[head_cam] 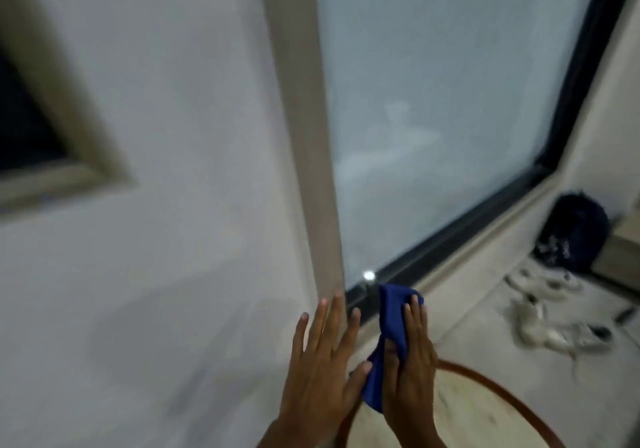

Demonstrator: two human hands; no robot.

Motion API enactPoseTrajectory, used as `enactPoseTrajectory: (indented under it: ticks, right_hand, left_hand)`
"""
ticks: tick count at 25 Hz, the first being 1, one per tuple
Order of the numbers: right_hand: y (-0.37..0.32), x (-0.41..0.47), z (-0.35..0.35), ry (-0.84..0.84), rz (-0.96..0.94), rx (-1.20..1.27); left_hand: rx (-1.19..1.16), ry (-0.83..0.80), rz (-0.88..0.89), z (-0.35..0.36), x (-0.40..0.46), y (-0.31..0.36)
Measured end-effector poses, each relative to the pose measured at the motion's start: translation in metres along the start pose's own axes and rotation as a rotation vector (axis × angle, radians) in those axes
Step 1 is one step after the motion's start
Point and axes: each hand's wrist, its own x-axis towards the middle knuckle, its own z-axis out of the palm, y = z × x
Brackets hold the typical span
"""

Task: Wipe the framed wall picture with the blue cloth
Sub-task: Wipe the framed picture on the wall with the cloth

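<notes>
The framed wall picture [41, 129] hangs at the far left, a dark image inside a pale beige frame, only its lower right corner in view. My right hand [410, 361] grips the blue cloth [389, 330], which is bunched and hangs down between both hands. My left hand [323, 354] is beside it with fingers spread and straight, its thumb touching the cloth's lower end. Both hands are low in the view, well to the right of and below the picture.
A white wall [173, 240] runs between picture and a beige pillar edge [311, 136]. Right of it is a large frosted window [450, 84] with a dark frame. On the floor lie white shoes [540, 312], a dark bag [571, 233] and a round red-rimmed table [485, 409].
</notes>
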Motion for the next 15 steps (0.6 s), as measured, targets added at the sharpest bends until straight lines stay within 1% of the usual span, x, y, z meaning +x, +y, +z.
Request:
enactPoseTrajectory:
  ticks: [3,4,7,10,12,15]
  right_hand:
    - [-0.120,0.061,0.005,0.055,-0.143,0.150]
    - [-0.159,0.078,0.008,0.068,-0.185,0.211]
    - [-0.287,0.123,0.021,0.133,-0.412,0.414]
    - [-0.403,0.161,0.030,0.226,-0.599,0.534]
    - [-0.465,0.184,0.033,0.273,-0.668,0.534]
    - [-0.528,0.216,0.040,0.249,-0.712,0.486]
  left_hand:
    - [0.109,0.180,-0.053,-0.128,0.037,-0.044]
    - [0.140,0.244,-0.044,-0.169,0.046,-0.060]
    - [0.277,0.433,-0.014,-0.287,0.059,-0.111]
    - [0.471,0.557,-0.057,-0.388,0.066,-0.163]
    - [0.556,0.589,-0.123,-0.441,0.072,-0.195]
    - [0.653,0.521,-0.294,-0.496,0.084,-0.237]
